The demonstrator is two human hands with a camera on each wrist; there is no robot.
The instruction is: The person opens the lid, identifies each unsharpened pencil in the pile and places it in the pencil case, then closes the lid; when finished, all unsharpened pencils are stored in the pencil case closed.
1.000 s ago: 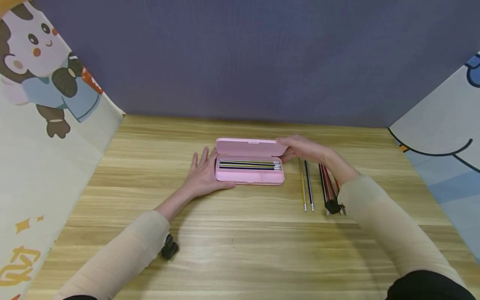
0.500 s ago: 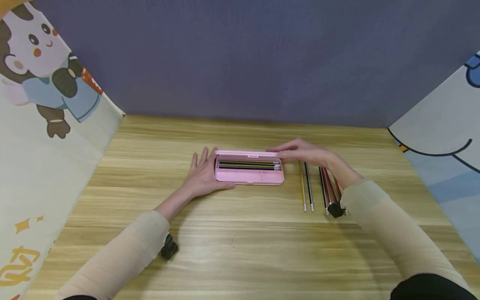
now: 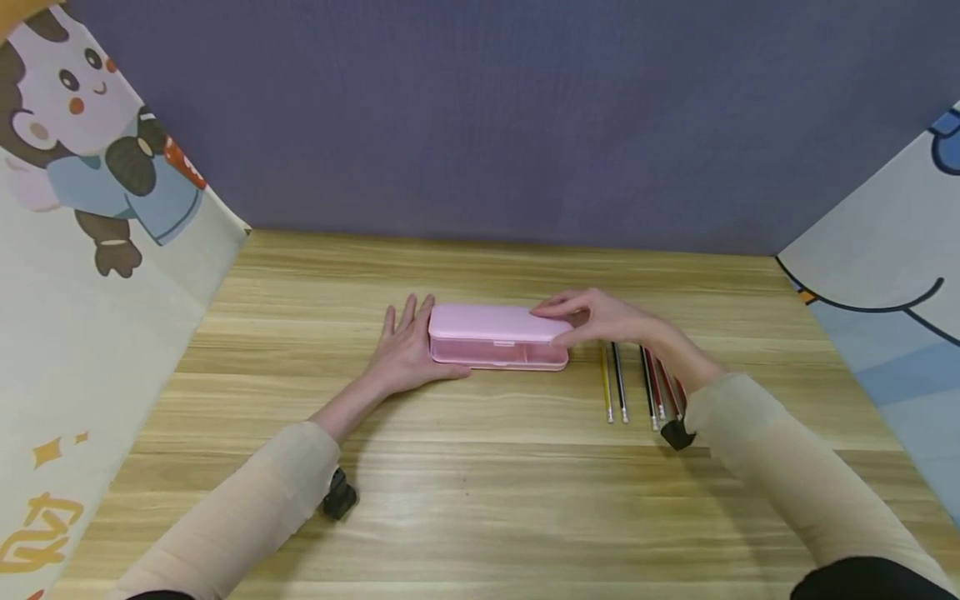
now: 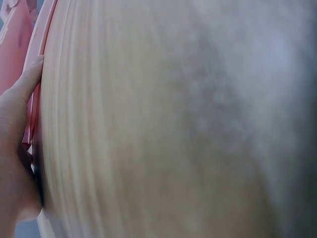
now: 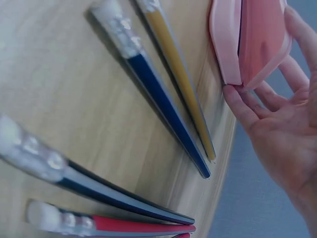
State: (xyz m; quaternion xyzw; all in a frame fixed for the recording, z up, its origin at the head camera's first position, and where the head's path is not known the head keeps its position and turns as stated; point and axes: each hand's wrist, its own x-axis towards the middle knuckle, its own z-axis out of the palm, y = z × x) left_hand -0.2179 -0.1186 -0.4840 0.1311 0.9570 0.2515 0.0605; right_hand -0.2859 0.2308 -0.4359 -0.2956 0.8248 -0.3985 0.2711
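Observation:
A pink pencil case lies on the wooden table, its lid tilted down over the base with a gap along the front. Pencils inside are now hidden under the lid. My left hand braces the case's left end, fingers straight and spread, thumb along the front edge. At the right end, my right hand holds the lid's corner between thumb and fingers. In the right wrist view the thumb lies on the lid, and another fingertip is right at the back corner of the base.
Right of the case lie a yellow pencil and a dark blue pencil. Farther right are several black and red pencils, partly under the right forearm. A dark blue panel stands behind the table, with printed side panels.
The lid has swung forward and down from upright, covering the pencils inside. My right hand has come forward with the lid; the left hand has stayed in place.

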